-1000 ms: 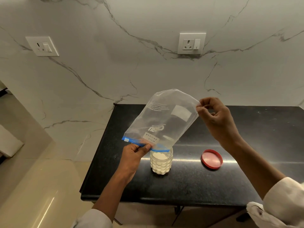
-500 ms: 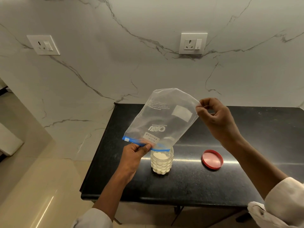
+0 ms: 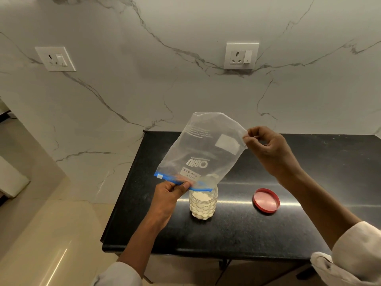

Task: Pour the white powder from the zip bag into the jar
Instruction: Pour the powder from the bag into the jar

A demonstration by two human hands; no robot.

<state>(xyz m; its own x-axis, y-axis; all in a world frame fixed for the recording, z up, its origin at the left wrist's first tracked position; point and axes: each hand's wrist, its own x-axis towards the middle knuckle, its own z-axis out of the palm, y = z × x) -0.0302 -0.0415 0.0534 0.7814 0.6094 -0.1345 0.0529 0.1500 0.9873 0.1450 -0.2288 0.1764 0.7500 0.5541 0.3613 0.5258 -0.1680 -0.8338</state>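
Here we held the bag [image 3: 203, 153] upside down over the jar [image 3: 203, 203], its blue zip edge [image 3: 181, 182] lowest and resting right at the jar's mouth. Our left hand [image 3: 170, 195] sat just left of the jar, thumb and fingers pinching the zip edge near its middle. Our right hand [image 3: 268, 149] was up and to the right of the jar, thumb and forefinger pinching the bag's raised bottom corner, the other fingers curled. The bag stretched between the two hands, slanting from upper right down to the jar.

The jar stood upright on the black counter [image 3: 237, 234], white powder [image 3: 201, 196] filling most of it. Its rim was partly hidden behind the zip edge, so we could not tell whether the bag's mouth was inside it or only above. The bag looked nearly empty; any grains left in it were too faint to make out.

Right of the jar, well apart, the red lid [image 3: 266, 200] lay flat. Both forearms rose from the lower edge, sleeves cut off there.
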